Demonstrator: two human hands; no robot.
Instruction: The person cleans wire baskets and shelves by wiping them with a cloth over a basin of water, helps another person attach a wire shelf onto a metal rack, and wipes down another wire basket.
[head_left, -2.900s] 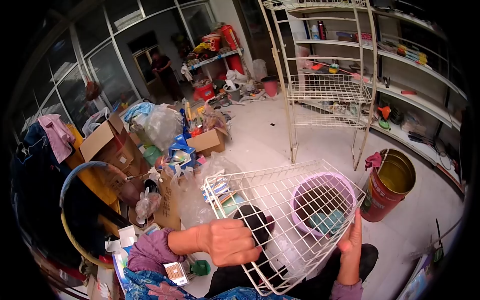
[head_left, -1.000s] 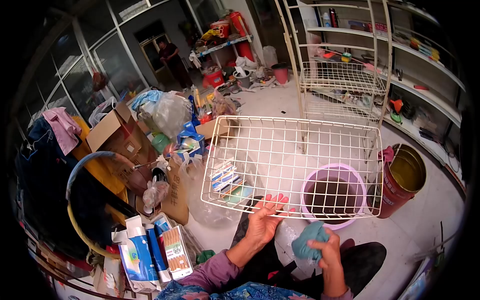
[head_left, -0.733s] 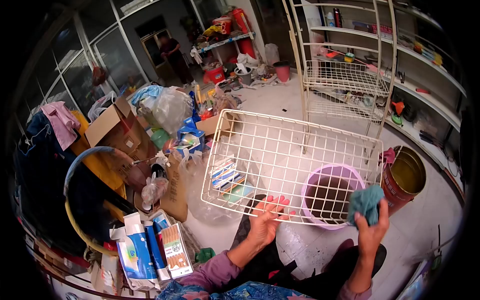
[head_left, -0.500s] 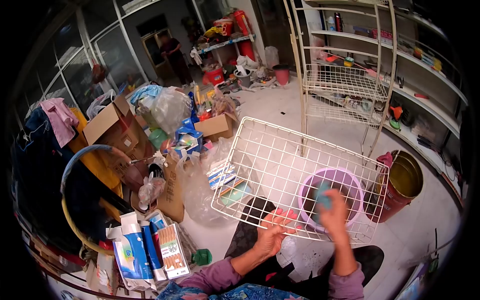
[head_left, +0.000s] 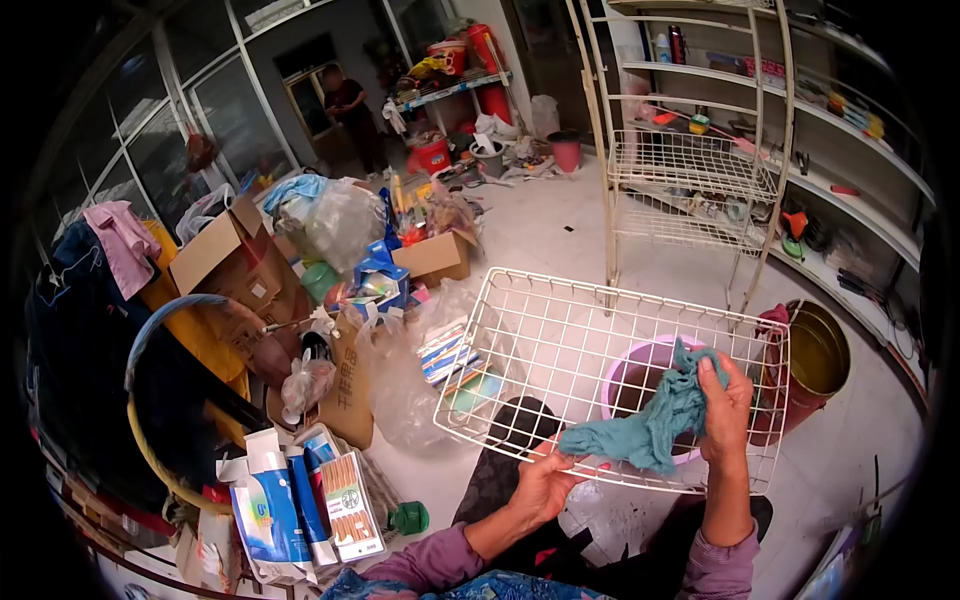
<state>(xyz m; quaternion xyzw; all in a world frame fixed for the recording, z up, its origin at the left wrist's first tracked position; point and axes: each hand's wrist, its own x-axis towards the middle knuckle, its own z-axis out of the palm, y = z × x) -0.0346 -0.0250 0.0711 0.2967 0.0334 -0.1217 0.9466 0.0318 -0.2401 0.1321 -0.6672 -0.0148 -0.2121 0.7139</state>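
A white wire basket [head_left: 520, 350] is held tilted in front of me, above the floor. My left hand [head_left: 545, 485] is closed on its near rim. In my right hand [head_left: 728, 405] is a bunched, wet-looking teal cloth [head_left: 645, 430], gripped at its right end. The cloth stretches over the basket's near side, and its left end reaches the fingers of my left hand; whether those fingers pinch it too, I cannot tell. Behind the wire grid stands a lilac basin [head_left: 625, 365] with dark water, partly hidden by the cloth.
A white rack [head_left: 690, 165] with wire baskets stands ahead, beside wall shelves [head_left: 860, 215]. At right is a large open bucket [head_left: 815, 355]. Cardboard boxes [head_left: 435, 255], plastic bags [head_left: 400, 385] and packets [head_left: 345, 500] crowd the left. A person [head_left: 350, 115] stands far back.
My right hand has lifted and moved right from the basin, and the teal cloth is now spread out toward my left hand. The basket has shifted slightly down and right.
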